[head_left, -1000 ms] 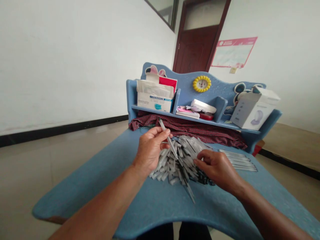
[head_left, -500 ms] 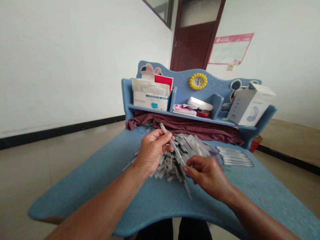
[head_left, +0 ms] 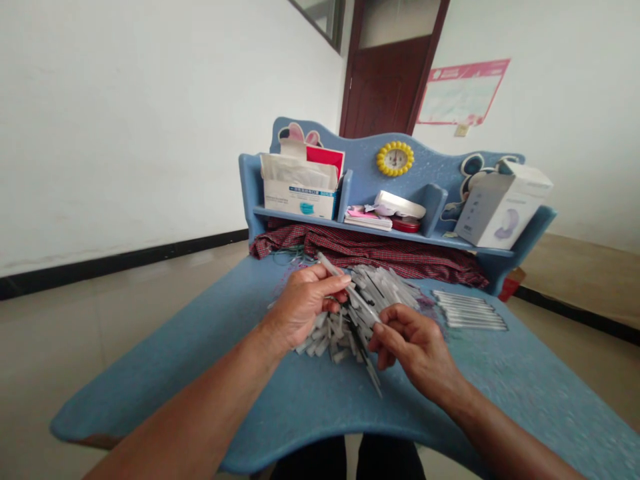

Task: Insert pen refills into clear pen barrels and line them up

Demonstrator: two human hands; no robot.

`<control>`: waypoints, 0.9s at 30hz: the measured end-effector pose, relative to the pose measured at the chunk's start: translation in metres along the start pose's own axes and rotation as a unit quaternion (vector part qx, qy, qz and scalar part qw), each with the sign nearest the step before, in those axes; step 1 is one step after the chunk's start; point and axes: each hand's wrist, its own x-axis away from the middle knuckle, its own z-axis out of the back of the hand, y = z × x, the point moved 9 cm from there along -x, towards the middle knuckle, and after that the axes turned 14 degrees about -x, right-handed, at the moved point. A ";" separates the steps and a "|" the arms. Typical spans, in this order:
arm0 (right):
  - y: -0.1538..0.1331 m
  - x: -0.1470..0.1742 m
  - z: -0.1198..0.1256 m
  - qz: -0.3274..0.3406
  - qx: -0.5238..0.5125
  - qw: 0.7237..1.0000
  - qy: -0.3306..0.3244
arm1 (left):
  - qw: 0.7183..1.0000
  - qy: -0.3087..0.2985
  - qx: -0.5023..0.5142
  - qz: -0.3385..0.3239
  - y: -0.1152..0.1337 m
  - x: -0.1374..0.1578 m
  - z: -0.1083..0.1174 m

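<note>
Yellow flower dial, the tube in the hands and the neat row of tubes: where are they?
Yellow flower dial [head_left: 395, 159]: head view, centre of its round front.
Held tube [head_left: 363, 304]: head view, its lower half.
Row of tubes [head_left: 470, 311]: head view, middle of the row.

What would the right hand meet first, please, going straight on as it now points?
The tube at its fingertips, then probably the left hand, though depth over the pile is unclear.

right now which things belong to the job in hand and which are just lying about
In use:
slim tube, held by left hand and right hand
tube pile
probably row of rods

Lying about:
checked cloth
mask box
white box
red tin
</note>
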 end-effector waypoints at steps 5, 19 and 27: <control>-0.001 0.002 0.005 0.013 -0.045 0.999 0.000 | 0.999 -0.026 -0.035 -0.003 0.001 0.001 -0.004; 0.000 0.007 0.013 0.054 0.021 0.998 0.028 | 1.000 -0.028 -0.011 0.002 -0.006 0.006 -0.017; -0.002 0.008 0.015 0.061 0.038 0.997 0.034 | 1.000 -0.025 0.002 -0.003 -0.011 0.007 -0.021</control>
